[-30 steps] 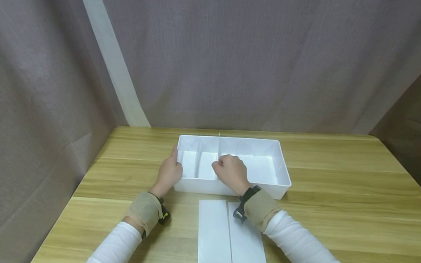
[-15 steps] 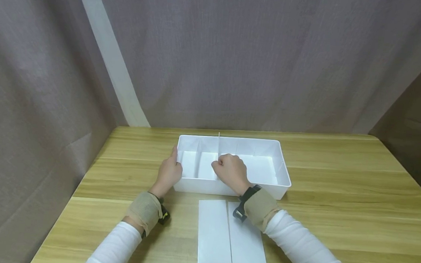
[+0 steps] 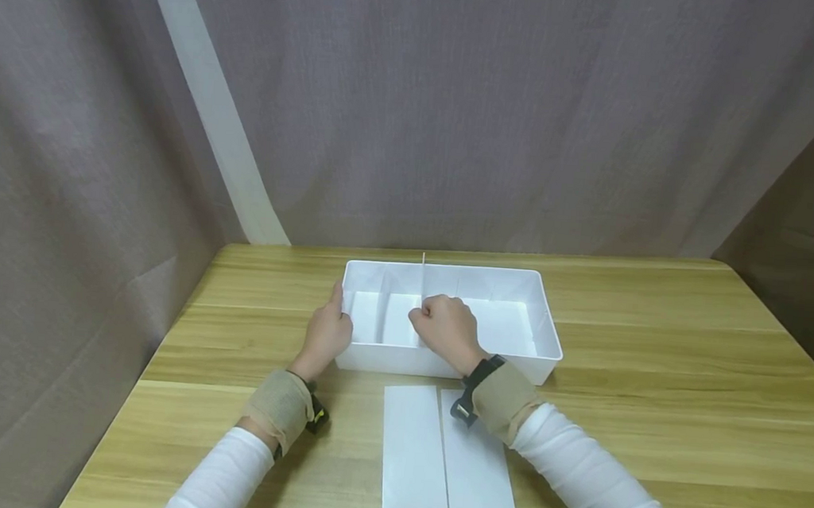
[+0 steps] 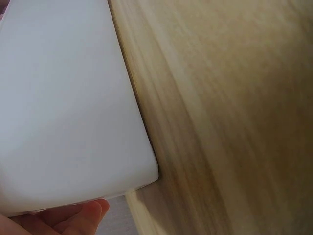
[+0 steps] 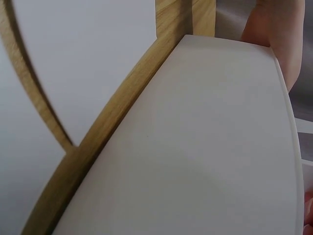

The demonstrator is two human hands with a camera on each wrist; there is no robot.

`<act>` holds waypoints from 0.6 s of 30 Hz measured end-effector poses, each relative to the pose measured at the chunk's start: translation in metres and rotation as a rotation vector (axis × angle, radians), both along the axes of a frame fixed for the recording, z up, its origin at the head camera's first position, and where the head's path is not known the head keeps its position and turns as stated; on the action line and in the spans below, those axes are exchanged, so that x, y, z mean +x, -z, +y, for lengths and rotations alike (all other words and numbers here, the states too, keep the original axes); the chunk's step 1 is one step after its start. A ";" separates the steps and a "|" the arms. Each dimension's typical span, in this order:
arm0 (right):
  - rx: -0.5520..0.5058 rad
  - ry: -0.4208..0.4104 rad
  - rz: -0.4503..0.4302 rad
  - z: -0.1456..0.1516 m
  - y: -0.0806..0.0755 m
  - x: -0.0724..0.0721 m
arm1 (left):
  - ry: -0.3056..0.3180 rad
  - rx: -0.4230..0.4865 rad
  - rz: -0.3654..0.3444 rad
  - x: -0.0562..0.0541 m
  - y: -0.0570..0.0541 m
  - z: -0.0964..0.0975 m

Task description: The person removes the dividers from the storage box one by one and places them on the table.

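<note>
A white rectangular box sits on the table with its top uncovered. My left hand grips its left end, one finger stretched along the outer wall and the thumb at the front rim; fingers show against that end wall in the left wrist view. Over the box's middle, my right hand curls its fingers round a thin white divider, whose far end stands a little above the rim. What the right fingertips touch is hidden behind the hand. Another divider stands inside the box, further left.
Two flat white panels, a left one and a right one, lie side by side in front of the box, the right one partly under my right wrist. The wooden table reaches a grey curtain behind.
The divider's far end has risen very slightly above the rim, and my right hand has shifted up a touch with it. The left hand and the box hold their places.
</note>
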State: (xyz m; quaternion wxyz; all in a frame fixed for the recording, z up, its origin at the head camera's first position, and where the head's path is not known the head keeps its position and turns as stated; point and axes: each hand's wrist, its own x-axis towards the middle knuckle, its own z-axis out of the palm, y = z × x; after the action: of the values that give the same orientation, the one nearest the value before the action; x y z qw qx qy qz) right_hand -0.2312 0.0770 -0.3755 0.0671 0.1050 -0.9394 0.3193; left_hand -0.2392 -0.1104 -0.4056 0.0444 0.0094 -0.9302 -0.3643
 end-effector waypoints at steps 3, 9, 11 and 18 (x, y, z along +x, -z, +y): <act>0.000 0.000 -0.002 0.000 -0.001 0.000 | 0.000 -0.002 -0.001 0.000 -0.001 0.000; -0.007 -0.003 0.003 0.000 -0.003 0.000 | 0.001 -0.004 0.003 -0.001 0.000 0.000; -0.008 -0.003 0.006 0.000 -0.004 0.000 | 0.002 -0.006 0.002 -0.001 0.000 0.000; -0.019 -0.001 0.019 0.000 -0.006 0.000 | 0.003 -0.010 -0.001 -0.001 0.001 0.000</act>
State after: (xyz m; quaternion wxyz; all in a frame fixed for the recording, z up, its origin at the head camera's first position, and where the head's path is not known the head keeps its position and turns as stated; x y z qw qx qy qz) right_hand -0.2307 0.0769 -0.3690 0.0767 0.1081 -0.9357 0.3270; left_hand -0.2404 -0.1102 -0.4063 0.0435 0.0081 -0.9320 -0.3598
